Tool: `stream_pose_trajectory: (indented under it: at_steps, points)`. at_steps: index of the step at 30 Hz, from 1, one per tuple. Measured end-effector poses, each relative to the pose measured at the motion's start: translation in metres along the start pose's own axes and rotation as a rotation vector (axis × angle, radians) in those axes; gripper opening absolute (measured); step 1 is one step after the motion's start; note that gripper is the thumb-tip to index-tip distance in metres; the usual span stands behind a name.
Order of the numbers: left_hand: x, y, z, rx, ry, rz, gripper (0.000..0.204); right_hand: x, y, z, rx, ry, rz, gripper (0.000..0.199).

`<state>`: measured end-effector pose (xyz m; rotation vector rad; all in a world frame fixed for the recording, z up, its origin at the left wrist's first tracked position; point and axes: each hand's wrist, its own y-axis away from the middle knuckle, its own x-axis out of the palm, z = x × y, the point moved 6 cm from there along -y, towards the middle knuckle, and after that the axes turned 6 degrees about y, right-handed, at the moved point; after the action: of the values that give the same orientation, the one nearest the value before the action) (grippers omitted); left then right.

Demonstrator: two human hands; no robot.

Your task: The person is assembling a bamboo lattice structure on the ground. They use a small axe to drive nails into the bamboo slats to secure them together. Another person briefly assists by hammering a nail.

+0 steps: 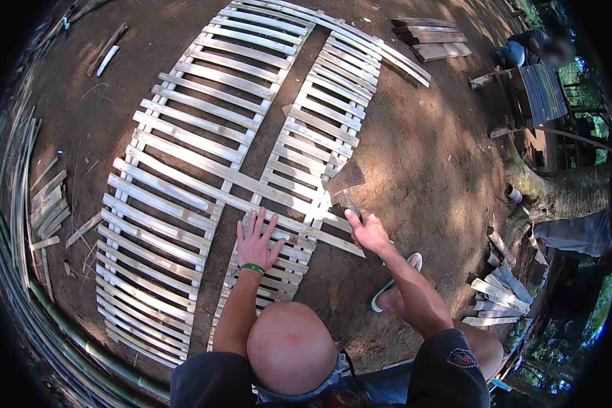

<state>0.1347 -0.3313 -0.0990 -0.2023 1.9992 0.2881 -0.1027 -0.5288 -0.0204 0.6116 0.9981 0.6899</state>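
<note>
A large lattice of pale bamboo slats (204, 143) lies flat on brown dirt in front of me. My left hand (257, 241), with a green wristband, rests flat with fingers spread on the slats of the right panel. My right hand (368, 231) grips the handle of a cleaver-like chopping blade (345, 178), whose broad blade hangs over the right panel's edge near a long diagonal slat (251, 187). My knee and a foot in a green-soled sandal (391, 282) are beside the panel.
Stacked planks (432, 37) lie at the far right. Loose bamboo strips (47, 204) and long poles (81, 340) line the left. A tree trunk (557, 194), a bench with a corrugated sheet (542, 92), another person (530, 47) and offcuts (500, 292) are to the right.
</note>
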Motion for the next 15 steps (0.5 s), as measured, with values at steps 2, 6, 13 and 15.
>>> stream_pose_trajectory:
  at_steps: [2, 6, 13, 15]
  points:
    - [0.001, -0.004, -0.005, 0.001, 0.008, -0.02, 0.074, -0.031, -0.016, 0.005, -0.014, -0.179, -0.117, 0.061]
    - [0.002, -0.007, -0.011, 0.017, 0.025, -0.012, 0.074, -0.069, -0.039, 0.019, -0.079, -0.37, -0.324, 0.053]
    - [0.002, -0.001, -0.004, -0.024, -0.003, 0.01, 0.075, -0.049, -0.017, -0.01, 0.058, 0.046, -0.043, 0.067]
    - [0.0, -0.006, -0.005, -0.009, 0.001, 0.001, 0.075, -0.057, -0.024, -0.01, -0.008, -0.135, -0.132, 0.065]
